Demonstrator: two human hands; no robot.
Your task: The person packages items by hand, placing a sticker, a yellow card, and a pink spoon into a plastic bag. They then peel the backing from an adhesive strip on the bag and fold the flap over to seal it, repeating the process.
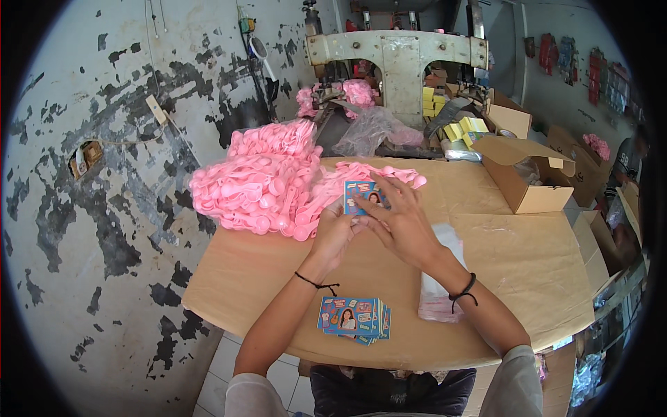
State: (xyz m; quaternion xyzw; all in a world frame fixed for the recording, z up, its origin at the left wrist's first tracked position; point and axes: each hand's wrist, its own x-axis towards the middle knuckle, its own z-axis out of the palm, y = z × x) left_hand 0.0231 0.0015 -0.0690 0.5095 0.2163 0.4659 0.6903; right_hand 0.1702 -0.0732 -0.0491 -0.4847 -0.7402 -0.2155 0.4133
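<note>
Over the middle of the table I hold a small blue printed card (356, 188), which could be one card or a thin stack. My left hand (334, 235) is closed on its lower left part, with the thumb near the bottom edge. My right hand (405, 226) lies across the card's right side, fingers bent over its face and thumb at the lower edge. Close to my body, between my forearms, sits a loose stack of similar blue cards (353, 320). Beyond my hands are many loose pink plastic spoons (326, 197).
A clear bag of pink spoons (253, 181) stands at the table's left. Clear plastic sleeves (440, 278) lie partly under my right forearm. An open cardboard box (524, 177) stands at the right rear. Behind the table is a metal machine (401, 62), beside yellow boxes (465, 129).
</note>
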